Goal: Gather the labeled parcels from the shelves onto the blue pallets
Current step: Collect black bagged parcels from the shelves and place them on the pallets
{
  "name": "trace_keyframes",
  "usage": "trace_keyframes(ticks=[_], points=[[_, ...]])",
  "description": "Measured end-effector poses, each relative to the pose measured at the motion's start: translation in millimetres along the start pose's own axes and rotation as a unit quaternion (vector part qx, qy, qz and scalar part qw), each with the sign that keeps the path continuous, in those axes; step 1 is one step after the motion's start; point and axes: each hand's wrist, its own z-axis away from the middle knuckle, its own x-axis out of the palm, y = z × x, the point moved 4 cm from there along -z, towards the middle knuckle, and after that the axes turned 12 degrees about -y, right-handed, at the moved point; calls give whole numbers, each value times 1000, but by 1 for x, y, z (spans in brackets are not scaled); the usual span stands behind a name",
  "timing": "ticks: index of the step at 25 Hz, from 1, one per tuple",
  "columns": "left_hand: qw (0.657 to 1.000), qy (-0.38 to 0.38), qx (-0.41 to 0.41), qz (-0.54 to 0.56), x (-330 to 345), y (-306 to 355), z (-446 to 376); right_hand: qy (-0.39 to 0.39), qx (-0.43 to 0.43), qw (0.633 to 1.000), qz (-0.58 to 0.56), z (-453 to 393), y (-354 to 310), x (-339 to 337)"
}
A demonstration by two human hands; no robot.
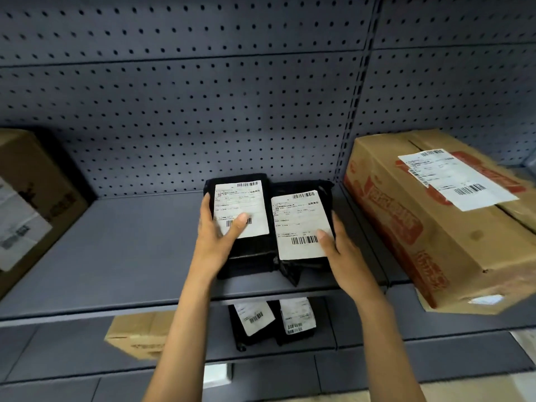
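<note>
Both arms reach up to the grey shelf (121,256), where two black parcels lie side by side at its middle. The left hand (216,239) grips the left parcel (240,210), thumb across its label. The right hand (343,250) grips the right parcel (301,224), thumb on its barcode.

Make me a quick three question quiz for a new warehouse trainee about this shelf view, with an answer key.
1. True or false: each hand holds a black parcel on the middle shelf.
2. Which lies right of the two black parcels: A) a printed cardboard box, B) a blue crate, C) a roll of tape?
3. How many labeled black parcels show on the lower shelf?

Key
1. True: left hand on the left black parcel, right hand on the right black parcel.
2. A, the printed cardboard box.
3. Two.
</note>
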Motion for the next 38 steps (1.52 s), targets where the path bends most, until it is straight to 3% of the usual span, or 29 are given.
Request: trace_keyframes(ticks=[11, 24, 28, 32, 38], points=[[988, 114, -61, 84, 8, -2, 61, -6, -85, 996, -35, 30, -6, 3], [979, 200, -10, -36, 33, -7, 136, -61, -190, 971, -134, 72, 2, 1], [975, 218, -36, 4, 43, -11, 153, -73, -213, 961, -163, 82, 8, 3], [985, 168, 6, 33, 54, -3, 161, -67, -223, 950, -208, 89, 18, -3], [977, 182, 101, 51, 71, 20, 176, -37, -282, 929, -237, 101, 7, -25]])
